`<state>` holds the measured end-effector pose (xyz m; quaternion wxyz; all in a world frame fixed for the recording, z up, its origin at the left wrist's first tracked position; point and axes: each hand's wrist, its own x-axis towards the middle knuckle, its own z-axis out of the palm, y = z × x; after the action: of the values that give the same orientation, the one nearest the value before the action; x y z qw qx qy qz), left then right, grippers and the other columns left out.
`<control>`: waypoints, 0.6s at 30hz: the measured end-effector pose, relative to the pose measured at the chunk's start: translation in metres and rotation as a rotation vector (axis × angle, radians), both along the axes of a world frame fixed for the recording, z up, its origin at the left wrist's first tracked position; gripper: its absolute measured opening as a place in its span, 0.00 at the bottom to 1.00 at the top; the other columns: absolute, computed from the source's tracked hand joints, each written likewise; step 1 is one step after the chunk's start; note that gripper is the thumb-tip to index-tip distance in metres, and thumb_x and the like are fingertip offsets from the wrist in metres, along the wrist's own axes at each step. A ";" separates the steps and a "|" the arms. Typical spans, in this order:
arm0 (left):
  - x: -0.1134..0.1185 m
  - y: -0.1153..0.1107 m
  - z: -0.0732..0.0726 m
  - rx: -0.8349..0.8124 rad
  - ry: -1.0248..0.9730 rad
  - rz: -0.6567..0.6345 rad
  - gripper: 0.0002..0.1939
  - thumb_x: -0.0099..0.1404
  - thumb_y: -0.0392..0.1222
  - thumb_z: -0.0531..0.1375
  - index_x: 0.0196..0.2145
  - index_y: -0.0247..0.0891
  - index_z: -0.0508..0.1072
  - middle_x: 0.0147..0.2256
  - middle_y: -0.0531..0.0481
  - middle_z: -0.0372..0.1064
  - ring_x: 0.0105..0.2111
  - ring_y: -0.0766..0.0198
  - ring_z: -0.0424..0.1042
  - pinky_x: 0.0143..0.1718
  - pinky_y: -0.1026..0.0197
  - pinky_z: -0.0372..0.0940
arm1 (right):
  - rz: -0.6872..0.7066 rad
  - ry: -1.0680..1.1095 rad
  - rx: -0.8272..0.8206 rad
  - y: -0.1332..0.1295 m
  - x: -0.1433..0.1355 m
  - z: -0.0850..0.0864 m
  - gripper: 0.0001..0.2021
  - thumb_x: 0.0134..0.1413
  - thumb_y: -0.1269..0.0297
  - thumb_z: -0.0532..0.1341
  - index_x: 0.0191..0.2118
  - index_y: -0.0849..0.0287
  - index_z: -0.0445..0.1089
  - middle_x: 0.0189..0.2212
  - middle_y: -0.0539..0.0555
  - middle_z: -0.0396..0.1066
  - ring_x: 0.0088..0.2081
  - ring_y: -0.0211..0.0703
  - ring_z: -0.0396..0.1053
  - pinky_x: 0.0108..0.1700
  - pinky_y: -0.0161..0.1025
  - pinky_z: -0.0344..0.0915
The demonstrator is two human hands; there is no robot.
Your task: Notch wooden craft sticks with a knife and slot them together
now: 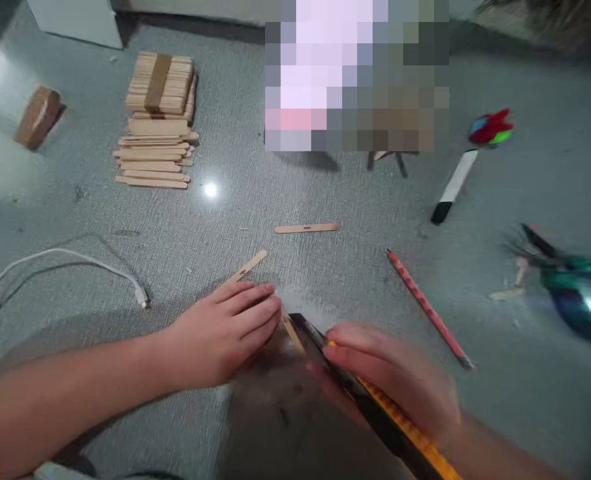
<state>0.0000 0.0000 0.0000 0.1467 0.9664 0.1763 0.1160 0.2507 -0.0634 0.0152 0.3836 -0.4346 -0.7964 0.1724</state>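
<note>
My left hand [225, 333] lies flat on the grey floor, fingers together, pressing down a wooden craft stick [245, 268] whose far end pokes out beyond the fingertips. My right hand [395, 380] is blurred and grips a yellow and black utility knife [375, 407], its dark tip touching a stick [293, 333] just right of my left fingertips. Another loose stick [306, 229] lies farther away in the middle.
A stack of craft sticks [159, 113] sits at the back left, a brown block [39, 117] beyond it. A white cable [65, 263] runs in from the left. A red pencil [428, 308], a marker [454, 185], green pliers [575, 287] and a colourful toy [491, 128] lie to the right.
</note>
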 end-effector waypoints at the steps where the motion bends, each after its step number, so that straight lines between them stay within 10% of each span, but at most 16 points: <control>1: 0.000 0.000 0.001 0.008 -0.004 0.003 0.20 0.70 0.38 0.57 0.57 0.25 0.69 0.58 0.43 0.69 0.61 0.48 0.64 0.64 0.47 0.59 | -0.022 0.017 -0.032 0.000 -0.001 0.000 0.12 0.52 0.75 0.66 0.42 0.57 0.70 0.30 0.52 0.75 0.28 0.41 0.75 0.29 0.37 0.74; 18: 0.000 -0.002 0.002 0.054 0.002 0.021 0.20 0.70 0.37 0.57 0.56 0.25 0.70 0.59 0.40 0.69 0.60 0.49 0.66 0.62 0.49 0.63 | 0.040 0.008 -0.139 0.006 -0.002 -0.014 0.13 0.56 0.71 0.64 0.47 0.54 0.70 0.38 0.54 0.81 0.36 0.45 0.81 0.37 0.38 0.80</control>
<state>0.0004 -0.0020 0.0016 0.1192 0.9682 0.1832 0.1213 0.2482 -0.0572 0.0008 0.3520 -0.4436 -0.7895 0.2366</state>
